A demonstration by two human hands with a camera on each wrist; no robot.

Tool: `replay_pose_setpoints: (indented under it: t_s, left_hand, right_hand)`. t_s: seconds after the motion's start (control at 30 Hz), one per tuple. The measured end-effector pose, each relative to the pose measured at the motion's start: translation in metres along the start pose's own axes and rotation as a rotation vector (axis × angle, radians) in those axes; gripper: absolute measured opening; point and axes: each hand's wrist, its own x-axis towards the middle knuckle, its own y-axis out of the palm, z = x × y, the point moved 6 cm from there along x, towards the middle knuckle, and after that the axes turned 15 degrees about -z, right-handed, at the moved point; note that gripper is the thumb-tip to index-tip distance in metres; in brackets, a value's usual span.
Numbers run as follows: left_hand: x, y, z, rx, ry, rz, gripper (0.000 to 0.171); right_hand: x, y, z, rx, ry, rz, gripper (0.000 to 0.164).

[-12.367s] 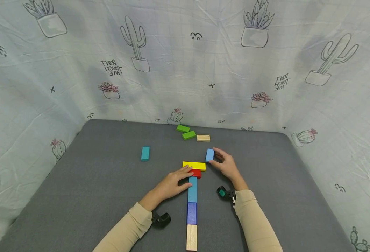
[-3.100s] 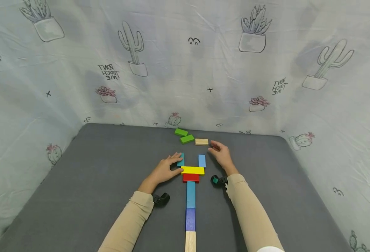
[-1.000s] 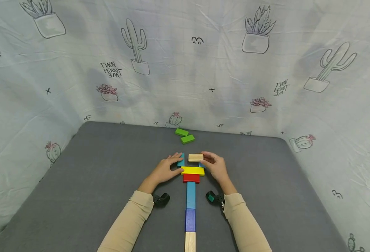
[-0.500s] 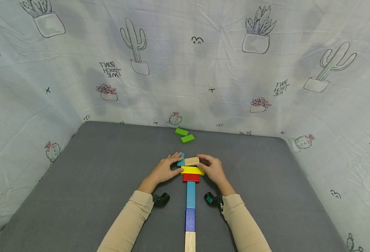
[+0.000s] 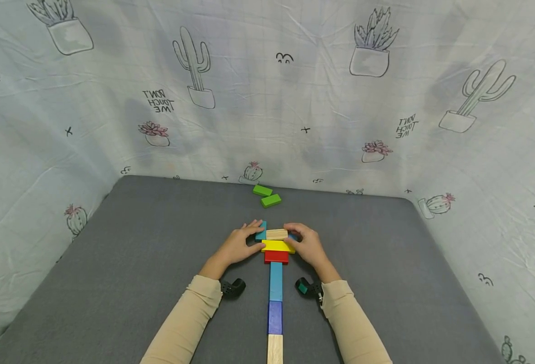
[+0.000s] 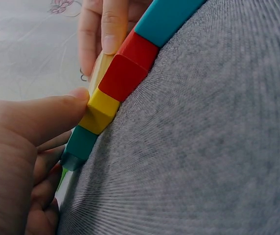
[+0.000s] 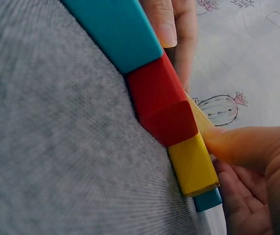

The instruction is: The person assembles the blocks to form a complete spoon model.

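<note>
My right hand [image 5: 310, 247] pinches the right end of a plain wooden block [image 5: 276, 234] between thumb and fingers. That block lies just beyond a yellow block [image 5: 275, 246], between a teal block [image 5: 262, 233] on the left and a light blue block [image 5: 292, 236], mostly hidden by the right fingers. My left hand [image 5: 234, 246] holds the teal block with its fingers, its thumb touching the yellow block's left end. In the left wrist view, the teal block [image 6: 80, 144] meets the yellow one [image 6: 101, 110]. A red block [image 5: 276, 257] touches the yellow block's near side.
From the red block a straight row runs towards me: a blue block [image 5: 276, 281], a violet-blue block [image 5: 275, 317] and another plain wooden block [image 5: 275, 349]. Two green blocks [image 5: 271, 200] lie near the far edge of the grey table [image 5: 167, 212]. A printed curtain [image 5: 249, 91] hangs behind.
My right hand has brought the wooden block from beside the green blocks, then left and nearer, levelling it along the yellow block. Earlier the teal block lay apart at left; my left hand now holds it.
</note>
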Motion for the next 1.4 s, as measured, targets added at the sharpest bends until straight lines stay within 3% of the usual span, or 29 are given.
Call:
replay_pose_setpoints:
  t_s: [1.13,1.27,1.4]
  left_hand:
    - [0.0020,-0.0012,-0.0048,-0.003,0.005,-0.002,0.054]
    - [0.0016,-0.0007,-0.0031,0.003,0.001,-0.001,0.054]
    - [0.0009,0.0003,-0.0024,0.012,0.001,0.001,0.054]
  right_hand:
    - [0.0036,-0.0015,0.0010,-0.050,-0.061,0.137,0.032]
    - [0.0030,-0.0016,-0.0007,0.011,-0.060,0.121,0.033]
    - [0.0028,-0.0049,-0.0047,0.175,-0.036,0.071,0.031]
